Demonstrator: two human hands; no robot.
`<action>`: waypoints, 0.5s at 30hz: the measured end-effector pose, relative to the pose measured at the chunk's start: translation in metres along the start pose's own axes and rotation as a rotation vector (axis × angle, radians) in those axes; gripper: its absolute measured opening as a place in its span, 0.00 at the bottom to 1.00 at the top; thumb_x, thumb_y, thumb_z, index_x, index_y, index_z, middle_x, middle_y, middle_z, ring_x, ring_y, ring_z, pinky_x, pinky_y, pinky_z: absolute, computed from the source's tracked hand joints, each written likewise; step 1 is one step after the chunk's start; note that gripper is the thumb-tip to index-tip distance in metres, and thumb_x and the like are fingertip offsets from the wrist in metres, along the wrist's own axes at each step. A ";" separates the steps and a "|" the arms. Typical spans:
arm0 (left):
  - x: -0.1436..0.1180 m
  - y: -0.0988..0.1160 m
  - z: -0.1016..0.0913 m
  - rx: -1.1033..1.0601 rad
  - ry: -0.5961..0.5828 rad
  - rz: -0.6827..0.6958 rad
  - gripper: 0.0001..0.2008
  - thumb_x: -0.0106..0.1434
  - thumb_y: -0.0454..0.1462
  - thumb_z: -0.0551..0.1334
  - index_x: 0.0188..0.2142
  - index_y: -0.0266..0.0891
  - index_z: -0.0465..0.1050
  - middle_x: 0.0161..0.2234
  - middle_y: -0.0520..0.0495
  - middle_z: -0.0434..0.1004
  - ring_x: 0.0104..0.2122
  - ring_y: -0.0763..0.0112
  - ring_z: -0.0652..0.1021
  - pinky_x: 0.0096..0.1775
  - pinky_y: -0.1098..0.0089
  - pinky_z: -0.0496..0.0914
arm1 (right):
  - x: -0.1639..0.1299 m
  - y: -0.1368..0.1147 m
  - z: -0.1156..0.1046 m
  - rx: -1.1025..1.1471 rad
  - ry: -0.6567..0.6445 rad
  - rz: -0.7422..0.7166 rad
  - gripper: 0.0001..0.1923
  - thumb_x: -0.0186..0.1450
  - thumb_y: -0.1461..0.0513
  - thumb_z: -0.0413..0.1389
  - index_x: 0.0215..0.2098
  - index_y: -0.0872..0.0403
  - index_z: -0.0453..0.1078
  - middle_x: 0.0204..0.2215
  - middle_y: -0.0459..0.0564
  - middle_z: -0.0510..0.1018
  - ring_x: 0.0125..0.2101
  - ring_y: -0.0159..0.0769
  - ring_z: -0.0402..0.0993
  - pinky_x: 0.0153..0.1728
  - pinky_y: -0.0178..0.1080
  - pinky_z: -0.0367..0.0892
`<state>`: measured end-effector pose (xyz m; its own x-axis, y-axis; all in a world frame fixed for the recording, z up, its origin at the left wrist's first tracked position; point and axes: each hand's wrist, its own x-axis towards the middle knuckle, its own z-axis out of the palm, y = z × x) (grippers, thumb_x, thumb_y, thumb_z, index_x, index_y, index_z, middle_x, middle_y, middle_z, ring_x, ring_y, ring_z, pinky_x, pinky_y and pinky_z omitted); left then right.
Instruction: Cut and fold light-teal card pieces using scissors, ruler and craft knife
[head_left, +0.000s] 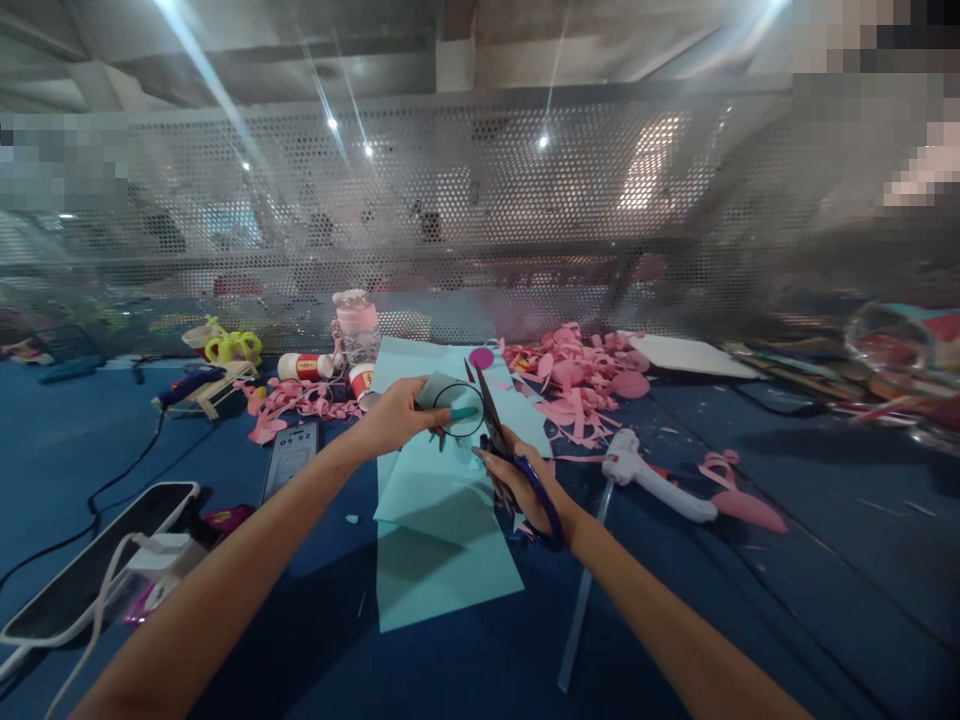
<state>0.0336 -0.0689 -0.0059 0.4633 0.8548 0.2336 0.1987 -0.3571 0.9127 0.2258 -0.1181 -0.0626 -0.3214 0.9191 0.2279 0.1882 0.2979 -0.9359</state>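
Note:
Between the thumb and fingers of my left hand (399, 415) is a piece of pale blue paper with a dark circle outline (459, 402) on it. My right hand (536, 490) grips a pair of scissors (534, 490) with dark blue handles. Their blades are parted and point up and away, close beside the right edge of the circle. Under both hands lie several overlapping light blue paper sheets (442, 570). A small magenta disc (481, 358) rests at the far end of the sheets, just beyond the scissor tips.
Pink paper scraps (574, 375) heap at the back right. A white glue gun (660, 480) with a clear glue stick lies right. To the left are a phone (291, 455), paper cups (306, 366), a pink-lidded bottle (358, 325) and yellow scissors (234, 345). A perforated metal panel (450, 210) stands behind.

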 end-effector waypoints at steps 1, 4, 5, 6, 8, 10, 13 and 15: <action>0.000 0.000 -0.001 0.008 -0.013 0.004 0.15 0.48 0.44 0.66 0.27 0.36 0.66 0.20 0.54 0.68 0.20 0.78 0.69 0.23 0.76 0.65 | 0.000 0.000 0.000 -0.009 -0.006 -0.003 0.14 0.62 0.50 0.49 0.32 0.53 0.58 0.16 0.37 0.59 0.15 0.25 0.56 0.15 0.31 0.54; 0.000 -0.001 -0.003 0.033 -0.037 0.012 0.15 0.49 0.44 0.65 0.27 0.35 0.66 0.20 0.54 0.68 0.20 0.78 0.69 0.23 0.76 0.65 | 0.001 0.002 0.000 -0.033 -0.018 -0.005 0.14 0.63 0.51 0.49 0.34 0.54 0.59 0.16 0.38 0.60 0.16 0.25 0.57 0.15 0.31 0.55; 0.000 -0.001 -0.004 0.040 -0.040 0.015 0.14 0.49 0.44 0.65 0.27 0.35 0.66 0.20 0.54 0.68 0.20 0.78 0.69 0.23 0.75 0.65 | 0.001 0.002 0.000 -0.035 -0.016 -0.002 0.14 0.63 0.50 0.49 0.34 0.54 0.59 0.16 0.38 0.60 0.16 0.25 0.57 0.16 0.32 0.55; 0.000 -0.001 -0.004 0.046 -0.042 0.019 0.14 0.50 0.44 0.65 0.27 0.35 0.66 0.20 0.54 0.67 0.20 0.78 0.69 0.23 0.75 0.65 | 0.001 0.003 0.000 -0.032 -0.012 0.001 0.15 0.63 0.50 0.49 0.34 0.54 0.59 0.16 0.38 0.60 0.16 0.25 0.56 0.16 0.32 0.55; 0.000 -0.001 -0.004 0.054 -0.043 0.026 0.14 0.50 0.44 0.65 0.27 0.35 0.66 0.20 0.54 0.67 0.20 0.78 0.69 0.23 0.76 0.65 | 0.002 0.004 0.001 -0.019 -0.003 0.006 0.15 0.63 0.50 0.49 0.33 0.54 0.59 0.16 0.38 0.60 0.15 0.25 0.55 0.16 0.32 0.54; 0.000 0.000 -0.004 0.056 -0.044 0.030 0.14 0.50 0.43 0.65 0.26 0.35 0.66 0.20 0.54 0.67 0.20 0.79 0.68 0.23 0.76 0.65 | 0.002 0.004 0.001 0.000 0.000 0.014 0.16 0.62 0.49 0.49 0.32 0.54 0.58 0.16 0.38 0.59 0.16 0.25 0.54 0.15 0.32 0.52; 0.000 0.001 -0.003 0.047 -0.044 0.035 0.13 0.50 0.43 0.65 0.26 0.35 0.66 0.19 0.54 0.67 0.20 0.79 0.69 0.22 0.76 0.65 | 0.002 0.004 0.002 0.045 -0.001 0.036 0.16 0.61 0.48 0.50 0.30 0.53 0.57 0.16 0.38 0.58 0.15 0.24 0.52 0.15 0.32 0.50; 0.000 0.002 -0.004 0.052 -0.044 0.041 0.13 0.50 0.42 0.65 0.26 0.35 0.66 0.20 0.53 0.68 0.20 0.79 0.69 0.23 0.76 0.66 | 0.001 0.003 0.002 0.074 0.001 0.043 0.17 0.61 0.48 0.51 0.30 0.52 0.56 0.16 0.38 0.58 0.16 0.24 0.53 0.15 0.32 0.50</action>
<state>0.0308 -0.0682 -0.0029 0.5089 0.8222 0.2548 0.2224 -0.4115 0.8839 0.2240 -0.1167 -0.0661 -0.3139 0.9309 0.1868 0.1332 0.2379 -0.9621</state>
